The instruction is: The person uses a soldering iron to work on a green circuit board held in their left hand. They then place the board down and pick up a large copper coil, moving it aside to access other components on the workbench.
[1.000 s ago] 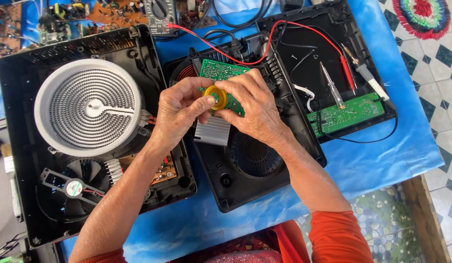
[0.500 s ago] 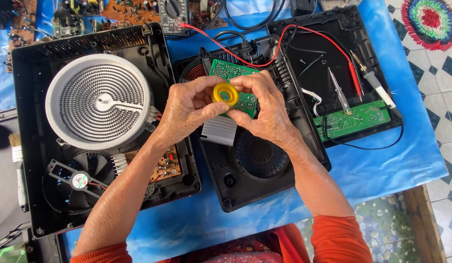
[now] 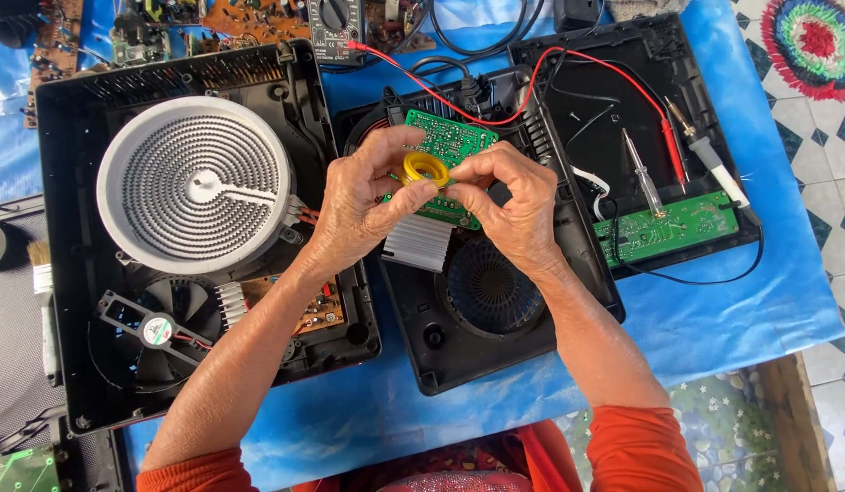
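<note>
My left hand (image 3: 363,205) and my right hand (image 3: 509,205) meet over an open black cooker base (image 3: 495,301). Between the fingertips of both sits a small yellow ring-shaped part (image 3: 426,169). Under it lies a green circuit board (image 3: 454,141) with a ribbed silver heat sink (image 3: 420,244) at its near edge. A round black fan grille (image 3: 488,284) shows below my right hand. Both forearms come up from the bottom in orange sleeves.
To the left lies a second open cooker (image 3: 204,228) with a white coil heating plate (image 3: 196,182) and a small fan (image 3: 149,328). Right: a black lid (image 3: 623,100) holding a green board (image 3: 682,228), a screwdriver (image 3: 643,173), red probe leads (image 3: 668,137). A multimeter (image 3: 336,27) is at top.
The yellow ring has stayed pinched between both hands over the green board, and my fingers have shifted round it. The view has moved slightly.
</note>
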